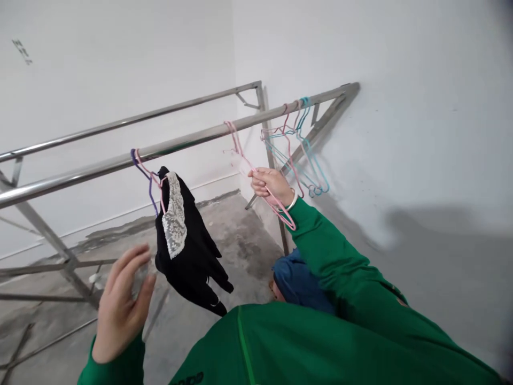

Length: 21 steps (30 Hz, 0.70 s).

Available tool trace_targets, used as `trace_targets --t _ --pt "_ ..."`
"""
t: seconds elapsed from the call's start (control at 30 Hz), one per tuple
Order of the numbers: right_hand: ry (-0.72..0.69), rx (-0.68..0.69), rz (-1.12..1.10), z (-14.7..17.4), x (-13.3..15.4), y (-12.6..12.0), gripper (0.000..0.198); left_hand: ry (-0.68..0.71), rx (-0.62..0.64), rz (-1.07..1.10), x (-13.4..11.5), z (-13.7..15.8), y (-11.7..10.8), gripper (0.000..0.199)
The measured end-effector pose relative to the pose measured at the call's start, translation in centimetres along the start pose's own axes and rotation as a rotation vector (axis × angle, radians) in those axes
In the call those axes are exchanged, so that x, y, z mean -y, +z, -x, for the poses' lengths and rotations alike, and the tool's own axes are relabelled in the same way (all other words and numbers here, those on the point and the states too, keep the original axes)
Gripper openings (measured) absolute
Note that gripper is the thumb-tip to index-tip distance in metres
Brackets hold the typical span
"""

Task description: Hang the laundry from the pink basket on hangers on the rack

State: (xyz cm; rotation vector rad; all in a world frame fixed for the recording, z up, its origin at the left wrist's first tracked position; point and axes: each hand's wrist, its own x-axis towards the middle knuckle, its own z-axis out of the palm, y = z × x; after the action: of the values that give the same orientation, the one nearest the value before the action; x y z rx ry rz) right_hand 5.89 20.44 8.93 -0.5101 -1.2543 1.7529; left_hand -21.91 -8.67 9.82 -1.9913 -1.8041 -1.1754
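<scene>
My right hand (269, 184) is closed around a pink clothes hanger (285, 216), whose hook end reaches up to the metal rail (180, 140). Whether that hook still rests on the rail is hard to make out. My left hand (124, 299) is raised at the lower left, fingers apart and holding nothing. Just beyond it, a black garment with white lace (192, 240) hangs from the rail on a pink hanger. Beside that hanger is a purple hanger (149, 179).
Pink and blue hangers (316, 166) hang toward the rail's right end, near the white wall (420, 107). A second bar (132, 118) runs behind. Metal legs and crossbars (52, 240) of the rack stand on the grey concrete floor (248, 240) at left.
</scene>
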Motion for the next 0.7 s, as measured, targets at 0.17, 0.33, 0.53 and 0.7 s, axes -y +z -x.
trace_targets --t 0.17,0.33,0.53,0.7 --pt "-0.064 -0.154 -0.079 -0.1 3.0 -4.5 0.012 -0.007 0.098 -0.177 0.7 -4.7 4.9 0.049" --pt "-0.113 -0.226 -0.1 0.3 4.3 -6.7 0.009 -0.101 0.093 -0.283 1.5 -6.9 6.9 0.06" --pt "-0.104 -0.295 0.113 0.9 5.0 -7.8 0.017 -0.318 0.192 -0.21 1.1 -8.8 6.5 0.067" --pt "-0.107 -0.457 0.473 2.2 4.6 -9.7 0.008 -0.525 0.032 -0.129 0.8 -7.2 6.7 0.057"
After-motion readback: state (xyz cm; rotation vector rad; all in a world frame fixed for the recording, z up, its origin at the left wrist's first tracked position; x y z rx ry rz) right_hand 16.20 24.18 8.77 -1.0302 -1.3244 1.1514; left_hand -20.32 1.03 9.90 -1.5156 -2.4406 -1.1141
